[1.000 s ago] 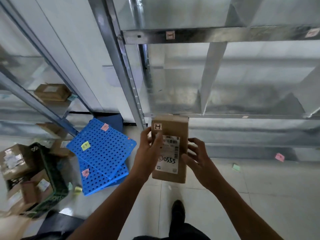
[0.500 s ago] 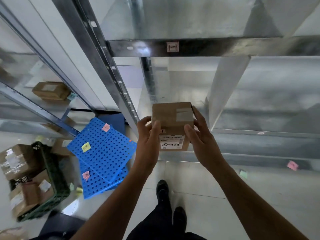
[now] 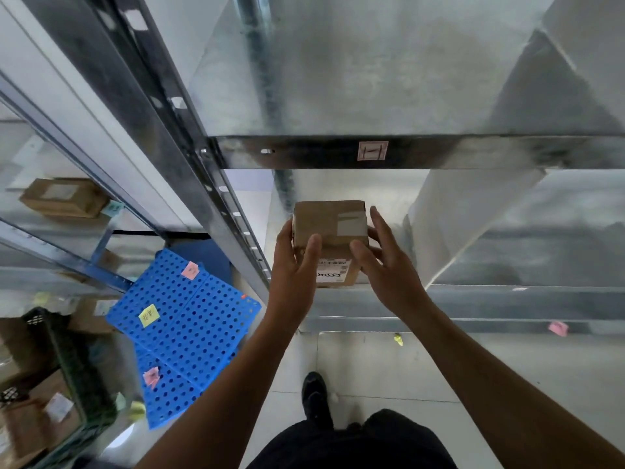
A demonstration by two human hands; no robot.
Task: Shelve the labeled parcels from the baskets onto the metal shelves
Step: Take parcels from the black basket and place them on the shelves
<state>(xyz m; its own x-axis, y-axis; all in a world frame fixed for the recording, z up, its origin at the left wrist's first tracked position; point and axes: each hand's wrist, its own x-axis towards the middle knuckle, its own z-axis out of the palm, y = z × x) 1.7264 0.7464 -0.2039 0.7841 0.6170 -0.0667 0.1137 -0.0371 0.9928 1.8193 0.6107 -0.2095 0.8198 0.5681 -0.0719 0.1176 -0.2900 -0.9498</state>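
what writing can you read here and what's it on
"0555", roughly, handwritten: label on the box
"I" or "1": tag on the shelf edge
unreadable scribble: yellow note on the blue panel
too small: the label's print, pink notes

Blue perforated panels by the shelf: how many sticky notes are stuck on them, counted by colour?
Pink notes: 2
Yellow note: 1
Total: 3 notes on the blue panels
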